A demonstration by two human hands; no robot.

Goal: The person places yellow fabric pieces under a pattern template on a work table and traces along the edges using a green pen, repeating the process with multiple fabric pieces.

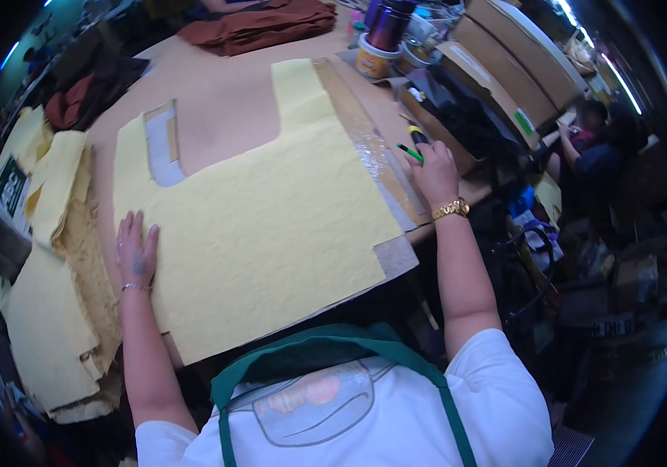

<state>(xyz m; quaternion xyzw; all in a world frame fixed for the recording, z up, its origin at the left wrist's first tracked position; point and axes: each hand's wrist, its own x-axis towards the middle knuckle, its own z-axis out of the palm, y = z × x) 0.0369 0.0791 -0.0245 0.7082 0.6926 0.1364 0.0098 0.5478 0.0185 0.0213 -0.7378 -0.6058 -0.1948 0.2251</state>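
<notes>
A large yellow sheet [263, 226] with cut-out notches lies over a grey board [398, 258] at the table's near edge. My left hand [137, 249] rests flat on the sheet's left edge, fingers spread a little, holding nothing. To the right of the sheet, my right hand [434, 173] is closed around a green pen [410, 152]. A yellow and black tool [417, 134] sits right at its fingers; whether it is gripped too is unclear. Beside the sheet's right edge runs a brown strip covered in clear tape [376, 156].
More yellow sheets [57, 311] are stacked at the left. Brown cloth [259, 27] lies at the back, and a white tub [376, 56] stands at the back right. Cardboard boxes [505, 62] line the right side, where another person [602, 152] sits.
</notes>
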